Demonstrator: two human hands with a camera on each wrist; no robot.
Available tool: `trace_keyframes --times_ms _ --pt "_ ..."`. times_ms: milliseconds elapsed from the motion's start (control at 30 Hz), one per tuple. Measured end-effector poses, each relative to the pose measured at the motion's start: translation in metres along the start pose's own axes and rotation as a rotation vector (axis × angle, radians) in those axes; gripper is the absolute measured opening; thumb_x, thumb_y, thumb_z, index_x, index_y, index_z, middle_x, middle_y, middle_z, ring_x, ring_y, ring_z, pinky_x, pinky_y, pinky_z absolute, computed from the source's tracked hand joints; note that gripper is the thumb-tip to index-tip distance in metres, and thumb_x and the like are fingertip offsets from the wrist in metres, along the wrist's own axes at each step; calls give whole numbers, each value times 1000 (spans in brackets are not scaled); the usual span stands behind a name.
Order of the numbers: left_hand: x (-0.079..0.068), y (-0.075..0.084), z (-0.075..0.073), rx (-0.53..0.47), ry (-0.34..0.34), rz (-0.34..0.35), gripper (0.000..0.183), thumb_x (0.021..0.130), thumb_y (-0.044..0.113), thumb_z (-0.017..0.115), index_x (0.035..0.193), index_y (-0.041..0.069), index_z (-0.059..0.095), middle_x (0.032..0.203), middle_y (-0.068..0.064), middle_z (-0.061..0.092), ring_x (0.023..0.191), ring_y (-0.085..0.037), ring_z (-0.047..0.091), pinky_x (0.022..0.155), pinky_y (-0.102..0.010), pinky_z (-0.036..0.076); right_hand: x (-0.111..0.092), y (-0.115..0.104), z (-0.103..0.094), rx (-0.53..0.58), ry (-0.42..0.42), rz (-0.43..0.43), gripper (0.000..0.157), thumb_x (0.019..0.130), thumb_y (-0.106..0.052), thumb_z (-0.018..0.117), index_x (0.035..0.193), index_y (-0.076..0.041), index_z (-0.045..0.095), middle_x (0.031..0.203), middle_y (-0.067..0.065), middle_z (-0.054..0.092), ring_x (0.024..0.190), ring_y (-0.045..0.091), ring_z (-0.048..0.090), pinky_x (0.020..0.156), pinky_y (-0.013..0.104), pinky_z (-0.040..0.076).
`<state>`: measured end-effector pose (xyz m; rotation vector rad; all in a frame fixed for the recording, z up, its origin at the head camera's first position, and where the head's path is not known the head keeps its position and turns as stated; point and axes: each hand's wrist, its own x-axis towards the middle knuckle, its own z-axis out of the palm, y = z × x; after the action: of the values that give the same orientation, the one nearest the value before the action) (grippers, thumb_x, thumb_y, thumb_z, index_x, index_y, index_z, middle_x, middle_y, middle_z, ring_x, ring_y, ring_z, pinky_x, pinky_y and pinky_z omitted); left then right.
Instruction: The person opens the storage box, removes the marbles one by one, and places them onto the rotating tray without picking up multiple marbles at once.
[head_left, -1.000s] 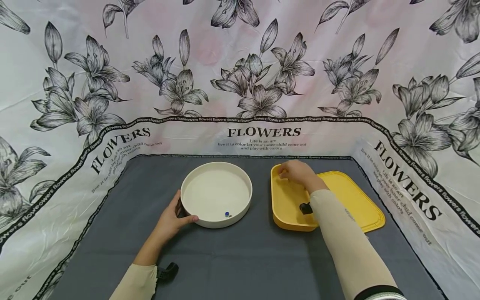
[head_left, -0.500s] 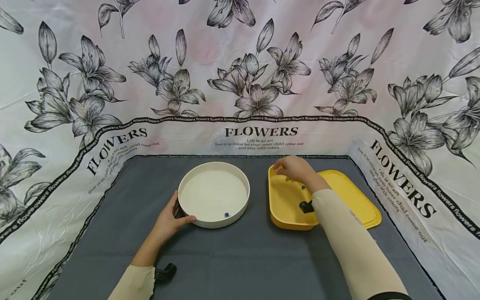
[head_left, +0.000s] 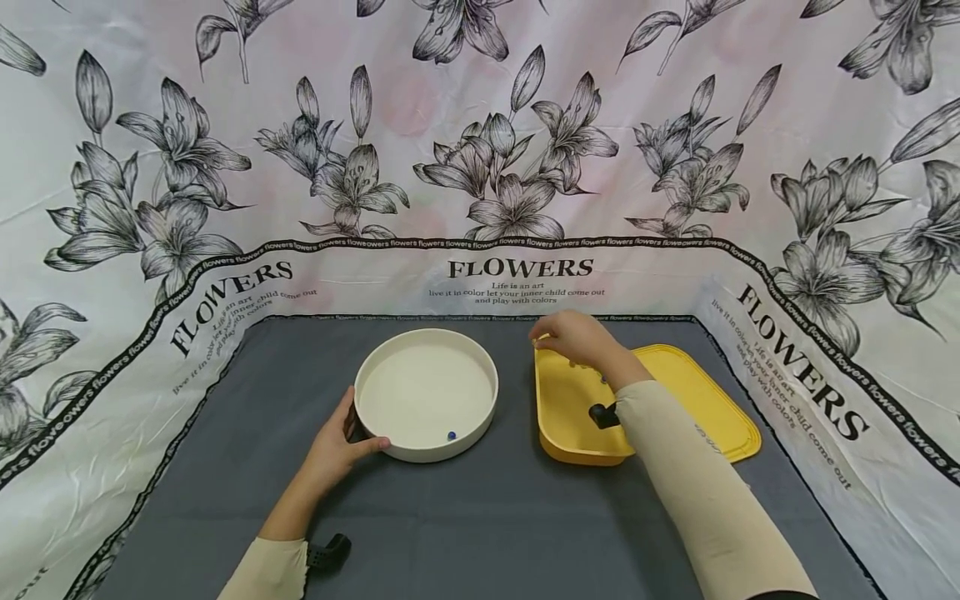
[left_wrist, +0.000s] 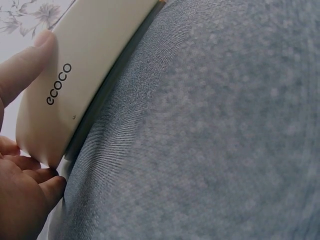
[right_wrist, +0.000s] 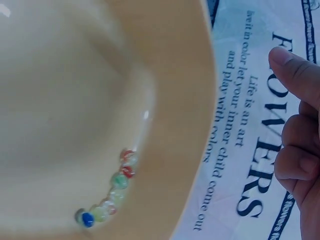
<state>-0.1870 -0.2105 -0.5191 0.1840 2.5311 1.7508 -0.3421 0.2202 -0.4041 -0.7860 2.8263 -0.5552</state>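
Note:
My left hand (head_left: 335,450) grips the left side of a shallow round white bowl (head_left: 423,454), thumb near the rim. In the left wrist view its fingers curl at the bowl's lower edge, beside the "ecoco" print. One blue marble (head_left: 452,436) lies in the bowl near the front. Over the far left corner of a yellow box (head_left: 570,417) hovers my right hand (head_left: 573,337), fingers bent and thumb forward. Whether anything sits between its fingertips is hidden. Several glass marbles (right_wrist: 120,181) lie along the box's inner edge in the right wrist view.
A flat yellow lid (head_left: 705,408) lies to the right of the box, partly behind the right forearm. Grey cloth (head_left: 480,533) covers the table. White fabric printed with flowers (head_left: 517,150) hangs behind and along the sides.
The right hand has come up out of the yellow box and shifted left to its far corner, uncovering some marbles. The left hand has kept its hold on the bowl.

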Motion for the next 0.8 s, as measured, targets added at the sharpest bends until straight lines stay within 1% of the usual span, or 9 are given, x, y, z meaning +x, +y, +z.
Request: trace_keyframes --times_ms 100,167,233,333,467,667,800 --pt "0 -1 1 -8 2 8 125 83 28 88 165 9 -4 172 -15 4 158 -34 9 125 -53 20 2 -7 -2 -13 31 -25 19 103 -27 65 118 -22 75 109 -2 76 54 17 64 53 32 55" --pt "0 -2 1 -6 -2 8 126 83 29 88 165 9 -5 172 -16 4 158 -35 9 125 -54 20 3 -12 -3 -22 42 -40 18 103 -26 65 117 -23 76 108 -4 76 61 16 66 57 33 56" --pt "0 -2 1 -5 1 6 126 83 28 89 165 8 -5 172 -16 4 158 -35 9 125 -54 20 5 -19 -4 -45 41 -64 18 103 -26 66 117 -24 76 110 -5 75 75 14 69 65 33 58" --pt "0 -1 0 -5 3 -3 127 82 27 89 165 9 -5 172 -16 4 158 -34 9 125 -54 21 8 -31 -3 -77 34 -87 18 102 -27 67 118 -26 76 113 -7 75 89 11 68 73 32 58" --pt "1 0 1 -11 -1 4 127 82 27 89 165 8 -4 172 -16 4 158 -35 9 125 -54 21 14 -46 -1 -103 36 -112 17 101 -27 69 116 -27 77 113 -8 75 90 11 69 74 32 59" --pt "1 0 2 -26 2 7 127 82 25 90 165 7 -4 172 -16 5 158 -34 9 125 -54 20 24 -66 1 -148 15 -160 20 100 -28 69 120 -28 76 117 -9 74 99 12 69 82 35 59" --pt "1 -1 0 -19 4 8 126 83 24 89 165 7 -5 172 -16 4 158 -35 9 125 -54 20 33 -78 2 -156 3 -170 21 100 -27 70 120 -28 76 115 -10 74 98 11 69 81 34 59"
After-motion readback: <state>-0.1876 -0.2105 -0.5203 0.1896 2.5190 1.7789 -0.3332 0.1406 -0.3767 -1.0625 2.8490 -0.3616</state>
